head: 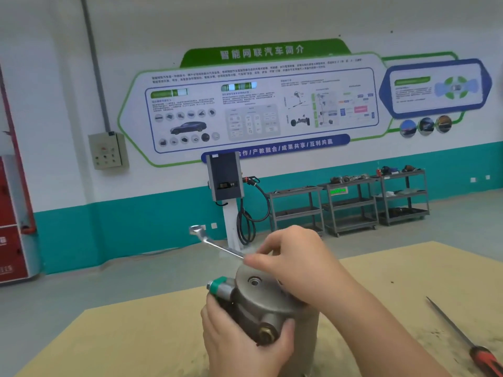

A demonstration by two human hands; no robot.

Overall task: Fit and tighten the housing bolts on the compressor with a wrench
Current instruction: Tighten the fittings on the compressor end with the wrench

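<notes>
Grey metal makes up the cylindrical compressor (pixel 261 300), which stands on a tan fibreboard tabletop (pixel 130 338) near its front edge, its round top plate tilted toward the camera with a small bored hole near the middle. A stubby port capped in green (pixel 219 284) juts from its upper left side, and a brass-coloured fitting (pixel 268 331) shows low on the near face. The person's left hand (pixel 242 344) grips the housing from below and in front, fingers curled round the left flank under the green cap and the thumb pressed against the body just beside the brass fitting. The right hand (pixel 294 263) reaches in over the top plate from the right, its thumb and fingertips pinching the shank of a bright steel offset ring wrench (pixel 215 244); the wrench slants up and to the left, its free ring end raised clear of the compressor. The working end and any bolt are hidden under the right hand. A long screwdriver with a red and black handle (pixel 468 344) lies on the tabletop to the right, well apart from the compressor. Beyond the table, three grey metal shelf carts (pixel 351 205) stand against a wall with a teal lower band, beside a dark charging post with a coiled cable (pixel 226 178)
</notes>
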